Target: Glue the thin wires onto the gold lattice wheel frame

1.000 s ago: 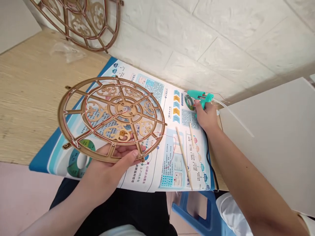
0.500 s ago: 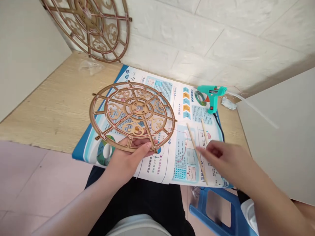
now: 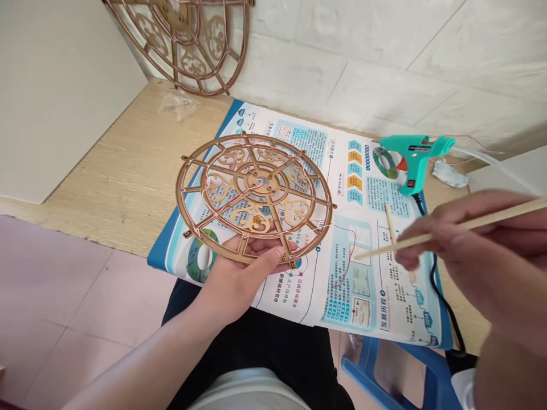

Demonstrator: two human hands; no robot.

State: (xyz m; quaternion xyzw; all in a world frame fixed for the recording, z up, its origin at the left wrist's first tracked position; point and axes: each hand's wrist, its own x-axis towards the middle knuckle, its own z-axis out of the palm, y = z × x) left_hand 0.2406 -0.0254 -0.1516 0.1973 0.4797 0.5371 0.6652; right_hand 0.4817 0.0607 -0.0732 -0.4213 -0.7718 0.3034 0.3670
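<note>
My left hand (image 3: pixel 239 285) grips the near rim of a round, gold-brown openwork frame (image 3: pixel 255 181), thumb on top and fingers beneath. The frame is tilted a little over the printed sheet, with scrollwork panels, spokes and thin wire run along its bars. From its right side a thin red wire (image 3: pixel 354 242) trails down onto the sheet. Pinched in my right hand (image 3: pixel 474 250) is a slim wooden stick (image 3: pixel 504 216), its tip pointing left towards that wire, apart from the frame. A second wooden stick (image 3: pixel 390 222) lies on the sheet, partly behind my right fingers.
A turquoise glue gun (image 3: pixel 414 165) with a black cord rests at the right on the printed sheet (image 3: pixel 294 296). Another round openwork frame (image 3: pixel 194 51) leans against the wall, near a clear plastic bag (image 3: pixel 178 105). Below the table edge is a blue stool (image 3: pixel 371 373).
My right hand has picked up one wooden stick from the sheet and raised it to the right. My left hand still holds the frame; the whole view has shifted.
</note>
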